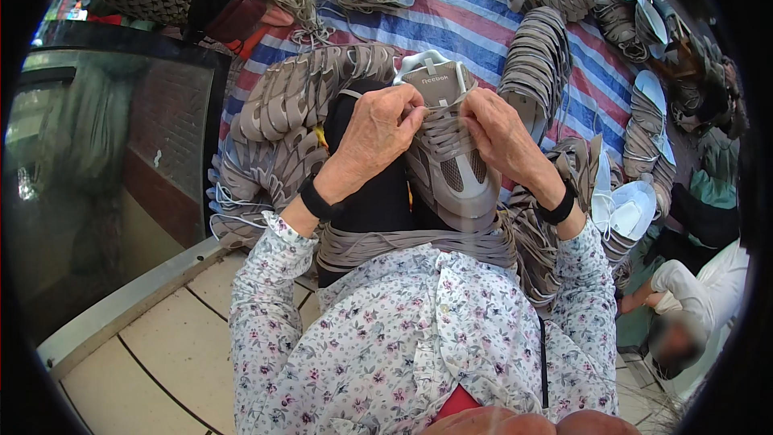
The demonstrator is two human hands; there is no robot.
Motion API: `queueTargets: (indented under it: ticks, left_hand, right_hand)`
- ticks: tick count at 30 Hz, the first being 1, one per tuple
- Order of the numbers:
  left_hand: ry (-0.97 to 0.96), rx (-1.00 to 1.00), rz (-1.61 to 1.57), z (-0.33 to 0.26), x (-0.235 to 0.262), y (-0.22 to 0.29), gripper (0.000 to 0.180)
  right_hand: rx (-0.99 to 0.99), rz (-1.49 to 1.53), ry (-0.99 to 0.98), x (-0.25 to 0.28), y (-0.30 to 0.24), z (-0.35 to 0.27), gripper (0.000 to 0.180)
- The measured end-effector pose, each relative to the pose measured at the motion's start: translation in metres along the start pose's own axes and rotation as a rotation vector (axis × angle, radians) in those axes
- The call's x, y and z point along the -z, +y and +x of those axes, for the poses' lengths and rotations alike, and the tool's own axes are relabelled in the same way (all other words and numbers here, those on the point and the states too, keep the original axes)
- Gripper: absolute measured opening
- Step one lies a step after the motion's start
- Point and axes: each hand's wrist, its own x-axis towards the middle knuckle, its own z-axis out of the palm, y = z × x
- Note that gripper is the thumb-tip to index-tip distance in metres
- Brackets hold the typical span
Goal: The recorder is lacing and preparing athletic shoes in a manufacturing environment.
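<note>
A grey-brown sneaker upper (455, 173) rests on my thighs, its toe toward me and its pale-edged collar away. Flat matching shoelace (443, 133) crosses its tongue in rows. On the left of the lacing, my left hand (378, 129) is closed, thumb and fingertips pinching a lace end near the upper rows. Opposite it, my right hand (503, 137) pinches the lace at the other side, with a strand stretched between the two hands. A bundle of loose laces (411, 248) lies across my lap. Both wrists carry black bands.
Nested rows of similar uppers (298, 89) curve along my left, with another stack (535, 64) ahead to the right. A striped red, white and blue sheet (475, 12) covers the ground. At left stands a dark glass panel (113, 161). Another person (692, 290) bends at lower right.
</note>
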Motion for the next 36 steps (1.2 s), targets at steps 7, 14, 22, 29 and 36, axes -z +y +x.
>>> queueTargets:
  ticks: [7,14,22,29,36]
  left_hand:
    - [0.034,0.062,0.069,-0.016,0.008,-0.006,0.006]
    - [0.000,0.407,-0.159,-0.025,0.035,-0.013,0.009]
    - [-0.033,0.265,-0.296,0.004,0.067,0.032,0.012]
    - [-0.040,0.389,-0.558,0.019,0.038,0.008,0.016]
    - [-0.070,-0.018,0.161,0.004,-0.019,-0.011,0.018]
  right_hand:
    - [-0.403,0.385,0.025,-0.010,0.010,0.004,0.016]
    - [-0.601,0.814,0.254,-0.004,0.027,-0.005,0.008]
    - [-0.177,0.516,-0.011,-0.003,0.000,0.039,0.021]
    - [-0.272,0.944,-0.048,0.050,-0.010,0.031,0.026]
    - [-0.208,1.369,0.398,0.169,0.089,-0.049,0.044]
